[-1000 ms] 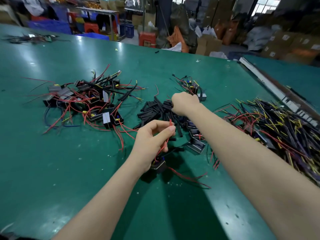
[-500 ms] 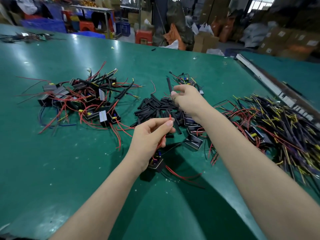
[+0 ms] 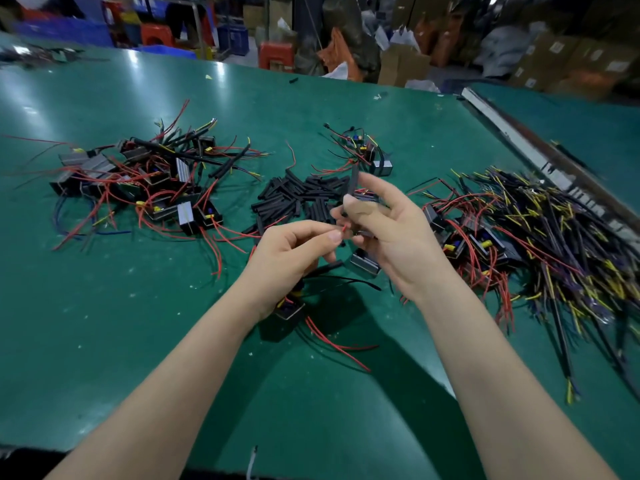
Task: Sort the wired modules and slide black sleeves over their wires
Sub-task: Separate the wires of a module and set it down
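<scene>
Head view, looking down over two bare forearms onto a green worktop point(image 3: 104, 323). Near the middle, the left hand point(image 3: 294, 251) pinches the tip of a red wire point(image 3: 343, 229) between thumb and forefinger. That wire belongs to a small black wired module point(image 3: 289, 308) hanging just below the left wrist, with more red leads trailing from it onto the worktop. The right hand point(image 3: 391, 230), touching or almost touching the left, pinches one black sleeve point(image 3: 354, 181) held upright, its lower end just beside the red wire tip.

Beyond the hands, at centre, lies a loose pile of black sleeves point(image 3: 298, 199). To the far left sits a heap of modules with red wires point(image 3: 145, 181), some with sleeves on. To the right spreads a larger tangle of modules with red, yellow and dark wires point(image 3: 536, 237). A few more modules point(image 3: 370, 154) lie at far centre. Boxes and crates fill the blurred background.

The step in hand appears to be threading: wire end and sleeve mouth are being brought together. The next move likely calls for lining the wire tip up with the sleeve opening, then sliding the sleeve down toward the module.
</scene>
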Tool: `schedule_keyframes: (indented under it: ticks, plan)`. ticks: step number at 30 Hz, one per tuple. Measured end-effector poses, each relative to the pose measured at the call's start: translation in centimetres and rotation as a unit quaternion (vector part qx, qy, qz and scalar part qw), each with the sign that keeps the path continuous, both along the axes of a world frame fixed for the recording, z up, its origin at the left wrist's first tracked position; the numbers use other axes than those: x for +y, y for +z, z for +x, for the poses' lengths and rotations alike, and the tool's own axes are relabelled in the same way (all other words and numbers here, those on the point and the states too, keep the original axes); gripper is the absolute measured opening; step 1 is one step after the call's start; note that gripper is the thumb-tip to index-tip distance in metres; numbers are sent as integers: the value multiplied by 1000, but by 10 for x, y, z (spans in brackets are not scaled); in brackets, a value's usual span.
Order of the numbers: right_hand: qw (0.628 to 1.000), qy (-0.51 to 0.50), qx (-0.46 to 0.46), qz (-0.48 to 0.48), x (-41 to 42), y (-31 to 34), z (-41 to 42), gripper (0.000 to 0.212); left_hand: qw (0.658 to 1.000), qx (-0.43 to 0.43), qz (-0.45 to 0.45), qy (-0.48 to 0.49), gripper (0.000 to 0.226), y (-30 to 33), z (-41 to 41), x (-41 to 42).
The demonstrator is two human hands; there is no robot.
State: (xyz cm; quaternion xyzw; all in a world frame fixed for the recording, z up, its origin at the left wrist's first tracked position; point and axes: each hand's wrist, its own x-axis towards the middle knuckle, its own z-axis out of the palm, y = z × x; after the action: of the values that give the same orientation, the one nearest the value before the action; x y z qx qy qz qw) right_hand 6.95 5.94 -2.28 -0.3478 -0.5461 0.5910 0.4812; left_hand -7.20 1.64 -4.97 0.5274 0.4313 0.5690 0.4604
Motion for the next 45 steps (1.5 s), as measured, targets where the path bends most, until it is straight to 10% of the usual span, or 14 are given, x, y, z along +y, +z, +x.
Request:
schedule_keyframes:
  ticks: [37,45]
  plan:
    - [992,-57,-35,110,-14,-15,-12,35,994,-57,45,78,32,-12,-13,2]
    - [991,-103,-42,73,-5,-18,-5,34,935,342,81,43,15,-14,-43,-1]
